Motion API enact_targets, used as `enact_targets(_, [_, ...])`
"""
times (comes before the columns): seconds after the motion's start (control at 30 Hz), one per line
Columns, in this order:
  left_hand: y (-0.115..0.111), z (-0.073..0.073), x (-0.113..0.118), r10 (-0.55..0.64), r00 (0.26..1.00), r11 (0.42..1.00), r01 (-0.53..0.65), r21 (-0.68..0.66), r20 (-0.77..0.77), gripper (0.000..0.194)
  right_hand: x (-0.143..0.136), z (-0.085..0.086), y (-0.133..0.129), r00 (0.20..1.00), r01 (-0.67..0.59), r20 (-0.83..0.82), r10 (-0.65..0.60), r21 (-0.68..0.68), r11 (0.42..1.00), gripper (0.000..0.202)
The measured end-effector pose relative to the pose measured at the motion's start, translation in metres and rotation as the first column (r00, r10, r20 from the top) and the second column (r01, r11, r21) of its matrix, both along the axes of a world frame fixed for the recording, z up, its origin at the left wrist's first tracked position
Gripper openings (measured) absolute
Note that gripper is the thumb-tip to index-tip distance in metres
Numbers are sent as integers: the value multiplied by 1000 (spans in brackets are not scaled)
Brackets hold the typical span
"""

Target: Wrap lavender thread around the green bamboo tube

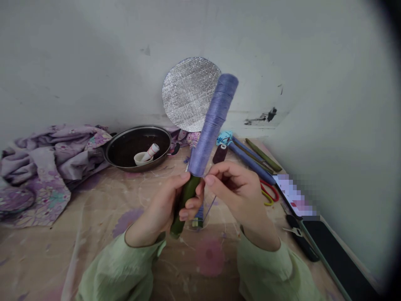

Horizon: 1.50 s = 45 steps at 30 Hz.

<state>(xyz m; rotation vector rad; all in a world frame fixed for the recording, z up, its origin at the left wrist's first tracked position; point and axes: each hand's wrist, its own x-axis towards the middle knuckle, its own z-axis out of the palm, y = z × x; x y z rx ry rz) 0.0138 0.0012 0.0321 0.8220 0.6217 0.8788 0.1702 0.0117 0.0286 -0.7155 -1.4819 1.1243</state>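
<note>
A green stick stands tilted up and to the right, its upper part wrapped in purple thread. My left hand is closed round the bare green lower part, just under the wrapping. My right hand pinches the loose thread at the lower edge of the wrapping. From there a strand runs down behind the hands towards a thread-wound piece on the table, which is partly hidden. A dark spool stands behind my right hand.
A black pan holding a white cup and a small roll is at the back left, beside bunched floral cloth. A silver disc leans on the wall. More sticks, scissors, a key and phones lie right.
</note>
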Motion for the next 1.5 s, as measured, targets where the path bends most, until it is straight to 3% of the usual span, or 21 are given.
enact_targets(0.67, [1, -9, -3, -33, 999, 998, 32, 56, 13, 49, -3, -1, 0, 995, -79, -61, 76, -41, 996, 14])
enact_targets(0.97, [-5, -6, -5, -60, 998, 998, 60, 3, -16, 50, -5, 1, -4, 993, -105, -52, 101, -83, 991, 13])
enact_targets(1.17, [-3, -3, -9, -219, 973, 975, 221, -23, 73, 57, -4, -1, -3, 991, -136, -28, 134, -104, 985, 10])
enact_targets(1.37, [-4, -4, -14, -384, 903, 916, 399, -42, 193, 54, 3, 1, -1, 967, -214, 128, 222, -75, 974, 25])
enact_targets(1.5, [-4, -9, -13, -397, 892, 910, 414, -36, 216, 51, 4, 5, -2, 974, -185, 124, 188, -39, 982, 21])
